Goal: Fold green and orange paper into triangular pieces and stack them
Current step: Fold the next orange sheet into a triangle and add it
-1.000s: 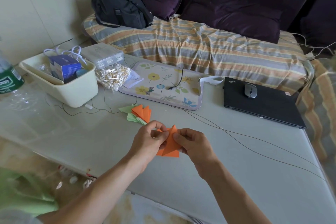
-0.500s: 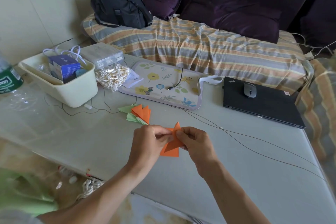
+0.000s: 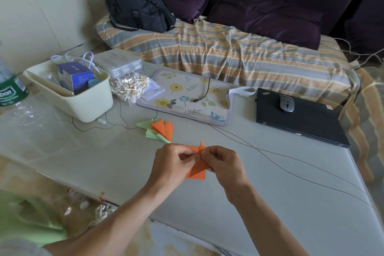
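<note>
An orange paper piece (image 3: 198, 169), partly folded with a pointed tip sticking up, is held low over the grey table between both hands. My left hand (image 3: 173, 163) pinches its left side with thumb and fingertips. My right hand (image 3: 223, 164) pinches its right side, fingers curled over the fold. Just beyond the hands lies a fanned stack of folded triangles (image 3: 161, 130), orange ones on top of green ones. Most of the held paper's middle is hidden behind my fingers.
A cream plastic bin (image 3: 83, 106) with a blue box stands at the left. A floral mat (image 3: 187, 97) lies behind the stack, a shut black laptop (image 3: 301, 122) with a mouse at the right. Thin cables (image 3: 280, 164) cross the table. A green-labelled bottle (image 3: 10, 89) stands far left.
The hands shifted a little and the orange paper turned between the fingers, its tip now pointing up between the two thumbs. The stack has not moved.
</note>
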`<state>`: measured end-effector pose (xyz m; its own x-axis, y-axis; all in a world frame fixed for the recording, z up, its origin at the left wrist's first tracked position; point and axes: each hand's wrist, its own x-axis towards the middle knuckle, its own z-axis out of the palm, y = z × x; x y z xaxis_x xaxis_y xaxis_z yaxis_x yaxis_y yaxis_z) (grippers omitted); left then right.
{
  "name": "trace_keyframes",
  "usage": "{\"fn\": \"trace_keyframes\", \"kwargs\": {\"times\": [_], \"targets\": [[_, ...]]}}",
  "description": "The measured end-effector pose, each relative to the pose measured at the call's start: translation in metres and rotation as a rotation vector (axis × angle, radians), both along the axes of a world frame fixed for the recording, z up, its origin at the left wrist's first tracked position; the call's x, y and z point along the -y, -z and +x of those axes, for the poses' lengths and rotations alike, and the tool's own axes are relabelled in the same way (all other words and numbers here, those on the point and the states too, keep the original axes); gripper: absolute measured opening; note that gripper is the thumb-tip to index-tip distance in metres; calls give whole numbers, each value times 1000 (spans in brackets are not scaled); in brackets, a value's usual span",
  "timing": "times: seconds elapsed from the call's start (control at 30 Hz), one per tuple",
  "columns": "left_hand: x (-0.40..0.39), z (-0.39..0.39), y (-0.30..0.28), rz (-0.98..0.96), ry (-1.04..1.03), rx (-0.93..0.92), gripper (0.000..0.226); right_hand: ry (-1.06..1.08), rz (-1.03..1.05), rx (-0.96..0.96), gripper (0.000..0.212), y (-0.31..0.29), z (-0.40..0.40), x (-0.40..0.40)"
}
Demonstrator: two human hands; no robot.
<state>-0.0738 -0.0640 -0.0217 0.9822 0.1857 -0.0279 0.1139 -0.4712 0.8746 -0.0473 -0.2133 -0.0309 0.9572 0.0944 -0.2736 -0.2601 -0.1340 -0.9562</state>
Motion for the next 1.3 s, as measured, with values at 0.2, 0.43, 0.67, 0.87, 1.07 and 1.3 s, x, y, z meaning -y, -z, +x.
{"fn": "trace_keyframes", "kwargs": {"times": [0.2, 0.43, 0.67, 0.87, 1.07, 1.3], "targets": [[-1, 1, 1, -15, 20, -75, 10, -13, 28, -4, 13, 0, 1, 0], [-3, 0, -3, -129, 50, -164, 12, -41, 56, -11, 25, 0, 2, 2], [-5, 3, 0, -17, -7, -93, 12, -59, 54, -25, 11, 3, 2, 4], [-7, 1, -3, -142, 24, -126, 14, -90, 42, -39, 18, 5, 2, 5], [-6, 1, 1, -154, 16, -148, 19, -99, 33, -43, 9, 10, 4, 7], [-4, 2, -2, -243, -40, -162, 21, -91, 107, -65, 12, 7, 3, 4]]}}
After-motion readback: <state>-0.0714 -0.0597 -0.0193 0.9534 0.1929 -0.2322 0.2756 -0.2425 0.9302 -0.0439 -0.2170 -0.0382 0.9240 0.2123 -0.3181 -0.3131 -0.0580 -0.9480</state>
